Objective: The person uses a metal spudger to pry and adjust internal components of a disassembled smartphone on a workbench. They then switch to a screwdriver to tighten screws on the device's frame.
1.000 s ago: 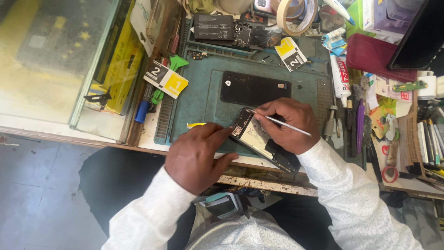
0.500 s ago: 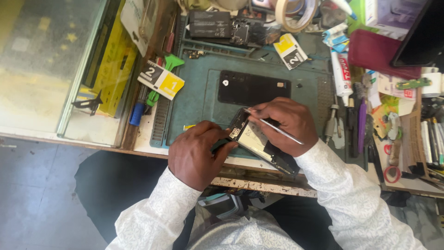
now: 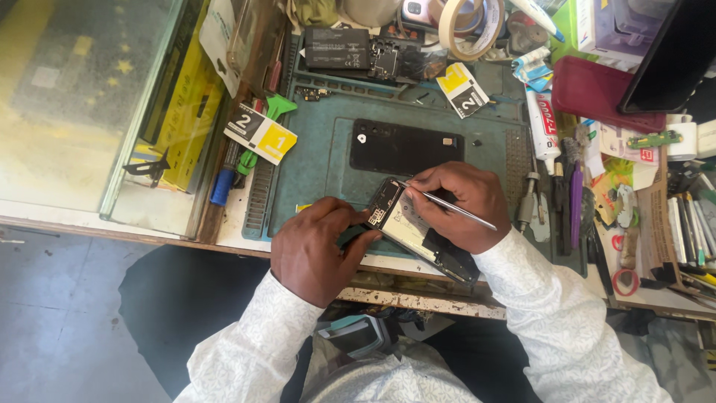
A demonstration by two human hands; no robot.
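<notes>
Both hands sit almost where they were a moment ago; only the thin metal tool (image 3: 447,203) has tipped a little lower, its tip now at the phone's upper corner.

Nearest, at the front edge of the counter (image 3: 418,298), the left hand (image 3: 317,250) curls around the opened phone (image 3: 406,224), thumb and fingers pressed against its left side, seemingly to brace it so it cannot slide. The phone lies tilted, its back off and its innards up, partly overhanging the front edge. The right hand (image 3: 462,205) pinches the tool between thumb and forefinger like a pen, heel resting on the phone's lower part for steadiness.

Beneath lies a teal work mat (image 3: 313,172). Just beyond the hands lies a flat black back cover (image 3: 406,147). Farther back, toward the counter's rear edge, are a black circuit assembly (image 3: 358,54), a roll of tape (image 3: 470,22) and two numbered cards (image 3: 259,133). Along the right side lie a white tube (image 3: 543,123), a dark red case (image 3: 600,93) and scattered hand tools. At the left edge stands a glass display top (image 3: 89,112); below it shows grey floor (image 3: 60,328).
</notes>
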